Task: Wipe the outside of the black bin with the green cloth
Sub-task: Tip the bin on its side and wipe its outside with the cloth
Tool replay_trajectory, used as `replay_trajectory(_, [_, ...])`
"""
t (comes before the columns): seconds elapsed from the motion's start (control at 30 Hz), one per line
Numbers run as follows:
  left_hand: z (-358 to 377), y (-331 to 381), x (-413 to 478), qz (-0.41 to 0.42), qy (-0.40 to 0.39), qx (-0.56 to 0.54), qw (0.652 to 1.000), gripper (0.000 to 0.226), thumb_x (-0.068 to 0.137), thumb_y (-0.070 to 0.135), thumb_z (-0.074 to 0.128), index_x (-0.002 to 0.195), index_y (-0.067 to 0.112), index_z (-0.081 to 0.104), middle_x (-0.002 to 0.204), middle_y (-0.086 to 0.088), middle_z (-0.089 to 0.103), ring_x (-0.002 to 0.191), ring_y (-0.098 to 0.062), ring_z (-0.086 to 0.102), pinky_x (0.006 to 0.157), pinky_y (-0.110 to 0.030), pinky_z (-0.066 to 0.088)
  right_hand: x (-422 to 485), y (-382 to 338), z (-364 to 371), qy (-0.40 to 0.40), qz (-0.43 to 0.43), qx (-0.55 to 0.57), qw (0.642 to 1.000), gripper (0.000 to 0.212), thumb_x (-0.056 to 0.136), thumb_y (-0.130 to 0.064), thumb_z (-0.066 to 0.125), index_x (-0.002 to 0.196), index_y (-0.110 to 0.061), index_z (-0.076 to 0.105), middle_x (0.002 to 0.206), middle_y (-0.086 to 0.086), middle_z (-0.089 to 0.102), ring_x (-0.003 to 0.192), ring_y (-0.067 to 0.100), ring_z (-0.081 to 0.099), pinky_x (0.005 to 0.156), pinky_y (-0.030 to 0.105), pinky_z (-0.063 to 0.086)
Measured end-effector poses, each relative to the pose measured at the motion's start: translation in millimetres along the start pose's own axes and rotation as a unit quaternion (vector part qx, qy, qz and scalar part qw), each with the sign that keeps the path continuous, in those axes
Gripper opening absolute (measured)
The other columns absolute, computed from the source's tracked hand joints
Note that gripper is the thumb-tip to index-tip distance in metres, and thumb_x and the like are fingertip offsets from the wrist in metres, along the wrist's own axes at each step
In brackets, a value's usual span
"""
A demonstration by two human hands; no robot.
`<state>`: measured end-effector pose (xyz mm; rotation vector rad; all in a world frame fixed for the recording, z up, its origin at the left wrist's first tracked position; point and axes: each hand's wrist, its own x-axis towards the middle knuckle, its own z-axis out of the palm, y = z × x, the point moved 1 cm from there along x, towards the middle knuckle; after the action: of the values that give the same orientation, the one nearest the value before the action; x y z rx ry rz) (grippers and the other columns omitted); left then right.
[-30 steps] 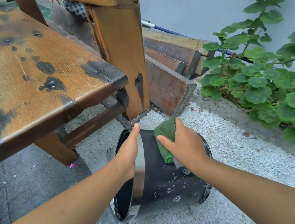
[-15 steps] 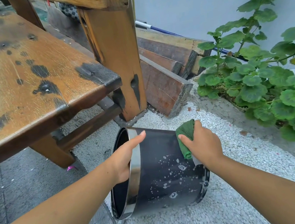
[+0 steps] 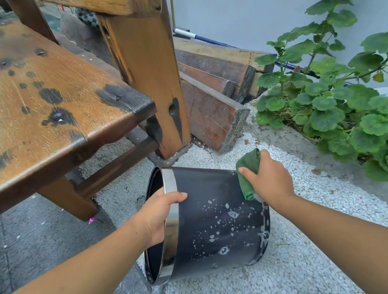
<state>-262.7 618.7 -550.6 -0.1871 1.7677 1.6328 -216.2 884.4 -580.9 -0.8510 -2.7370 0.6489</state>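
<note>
The black bin (image 3: 213,223) lies on its side on white gravel, its open mouth with a shiny metal rim facing left. Soapy droplets speckle its upper side. My left hand (image 3: 158,214) grips the metal rim, fingers over the outside and palm at the opening. My right hand (image 3: 268,181) holds the bunched green cloth (image 3: 248,171) and presses it against the bin's side near the base end, at the right.
A worn wooden bench (image 3: 40,106) with a thick leg (image 3: 155,90) stands just beyond the bin. Stacked timber planks (image 3: 210,94) lean behind it. A leafy green plant (image 3: 346,105) in a raised concrete bed borders the right. Dark paving lies left.
My right hand has slid the green cloth from the rim end rightward to the base end. The left hand's thumb has curled over the rim into a firmer grip.
</note>
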Motion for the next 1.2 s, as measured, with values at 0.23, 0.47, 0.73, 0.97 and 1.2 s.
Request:
replay_trajectory(0.23, [3,8,9,0.022,0.074,-0.083,0.994,0.023,0.094,0.019,0.058,0.112,0.007,0.064,0.086,-0.012,0.08,0.071,-0.029,0.077,0.056,-0.037,0.06,-15,-53,-18,-0.01,-0.045,0.16,0.986,0.036,0.088,-0.052,0.069,0.096,-0.024,0.049,0.082,-0.009,0.061,0.07,0.01,0.061,0.055,0.032,0.05])
replay_trajectory(0.47, [13,-2,18,-0.027,0.034,-0.162,0.986,0.039,0.096,0.027,0.048,0.099,0.003,0.077,0.087,-0.019,0.078,0.071,-0.032,0.076,0.057,-0.036,0.059,-62,-105,-5,-0.101,-0.107,0.219,0.965,0.037,0.084,-0.057,0.068,0.098,-0.027,0.052,0.089,-0.007,0.069,0.081,0.017,0.069,0.072,0.045,0.059])
replay_trajectory(0.73, [27,5,21,-0.016,-0.021,-0.229,0.973,0.064,0.1,0.048,0.033,0.08,0.012,0.083,0.081,-0.012,0.078,0.069,-0.026,0.076,0.055,-0.032,0.059,-76,-115,14,-0.084,-0.095,0.174,0.977,0.049,0.084,-0.062,0.064,0.11,-0.026,0.043,0.086,-0.015,0.056,0.09,0.019,0.067,0.076,0.041,0.057])
replay_trajectory(0.97, [25,6,16,-0.05,-0.041,-0.202,0.977,0.074,0.096,0.063,0.036,0.108,0.003,0.077,0.112,-0.02,0.075,0.099,-0.031,0.074,0.081,-0.04,0.06,-71,-95,22,-0.071,-0.104,0.121,0.985,0.059,0.087,-0.065,0.06,0.123,-0.022,0.041,0.101,-0.004,0.066,0.095,0.024,0.067,0.078,0.043,0.057])
replay_trajectory(1.2, [22,8,12,-0.063,0.057,-0.111,0.99,0.069,0.088,0.059,0.059,0.142,0.018,0.046,0.138,-0.005,0.061,0.121,-0.022,0.064,0.099,-0.044,0.052,-51,-57,24,-0.06,-0.06,0.073,0.994,0.058,0.09,-0.061,0.059,0.123,-0.015,0.045,0.092,-0.002,0.064,0.085,0.026,0.066,0.075,0.044,0.057])
